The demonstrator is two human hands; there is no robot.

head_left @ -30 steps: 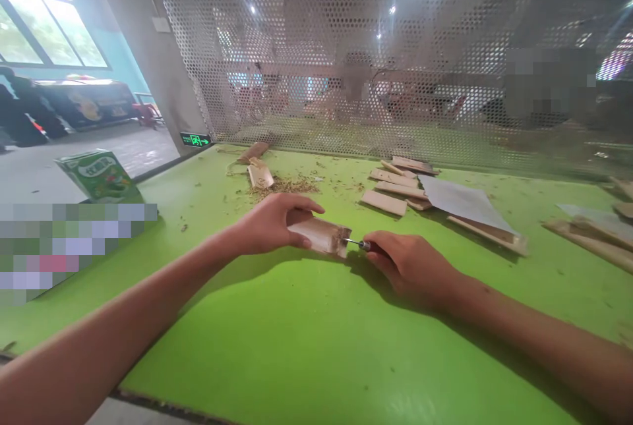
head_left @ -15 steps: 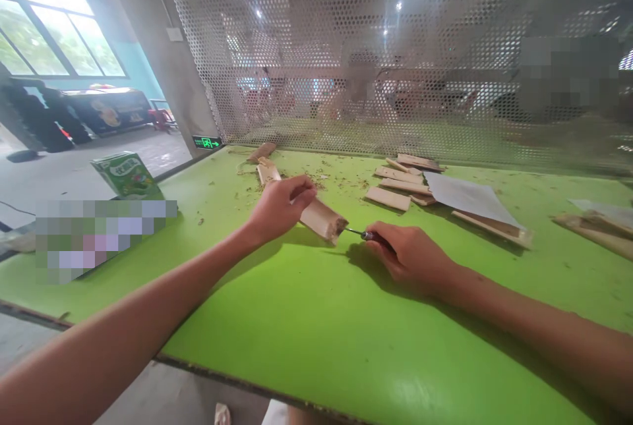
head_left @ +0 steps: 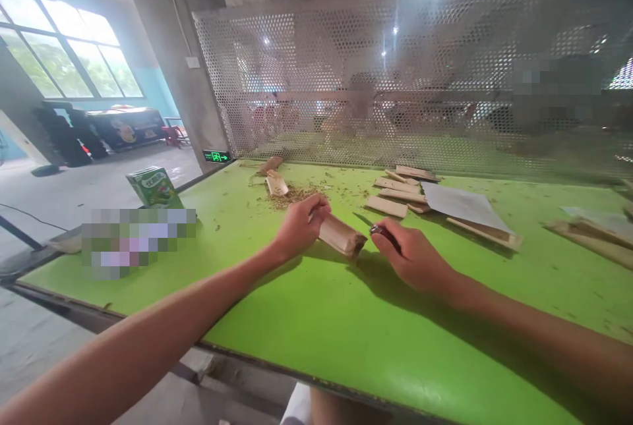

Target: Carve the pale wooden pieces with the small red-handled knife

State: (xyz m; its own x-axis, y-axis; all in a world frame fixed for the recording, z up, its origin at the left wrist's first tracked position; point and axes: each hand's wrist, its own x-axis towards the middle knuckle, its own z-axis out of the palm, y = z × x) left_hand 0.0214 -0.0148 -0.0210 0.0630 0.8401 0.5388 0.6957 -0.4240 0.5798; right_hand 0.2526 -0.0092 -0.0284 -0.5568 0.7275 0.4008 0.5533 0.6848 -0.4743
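Steadying the tan piece (head_left: 339,236) and presenting its ragged brown end to the knife (head_left: 374,229): both my hands are engaged over the green tabletop (head_left: 297,310). My left hand (head_left: 302,222) is clamped on the end of the tan piece farther from the knife, thumb and fingers together across it; my right hand (head_left: 413,255) is wrapped around the knife handle. The tan piece extends from my left hand toward my right, its ragged end just beside the right-hand fingers but apart from them. The blade points up and to the left beyond that end and appears clear of it. I judge the step to be trimming or scraping this end, between strokes. A further stroke would call for setting the edge against the ragged rim while the left grip stays firm and behind the blade. Whether the underside touches the tabletop, I cannot tell. Loose shavings (head_left: 281,199) lie beyond my left hand; pale flat pieces (head_left: 386,206) lie beyond my right.
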